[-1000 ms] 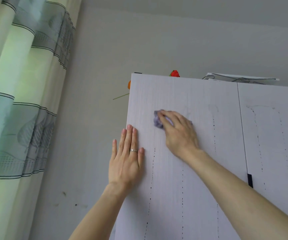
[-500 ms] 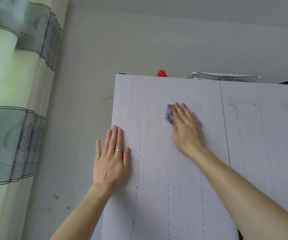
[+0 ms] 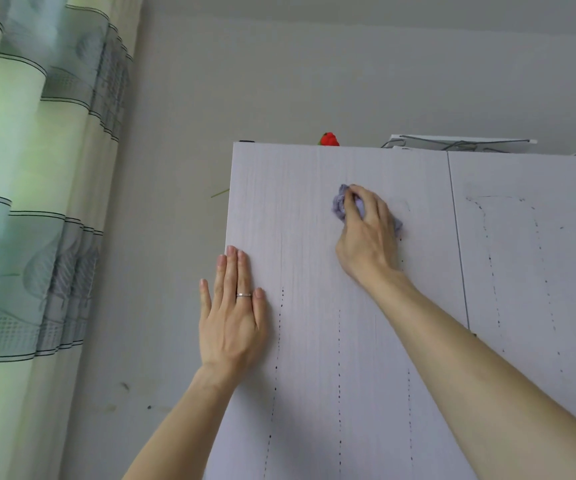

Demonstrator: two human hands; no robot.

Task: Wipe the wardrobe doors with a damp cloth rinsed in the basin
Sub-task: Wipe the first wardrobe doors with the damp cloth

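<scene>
Presently, purple cloth (image 3: pixel 340 206) is gripped by R hand (image 3: pixel 366 237) at frame ctr on wardrobe door (image 3: pixel 331 341); L hand (image 3: pixel 232 323) is pressed flat, lower left.

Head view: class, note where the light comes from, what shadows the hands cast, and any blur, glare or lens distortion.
Head view: soft daylight glows through the curtain at left; the left hand and the right hand gripping the cloth cast only faint shadows on the wardrobe door, which shows no glare; the wide lens slants the door's edges; hands sharp, curtain slightly soft.
</scene>
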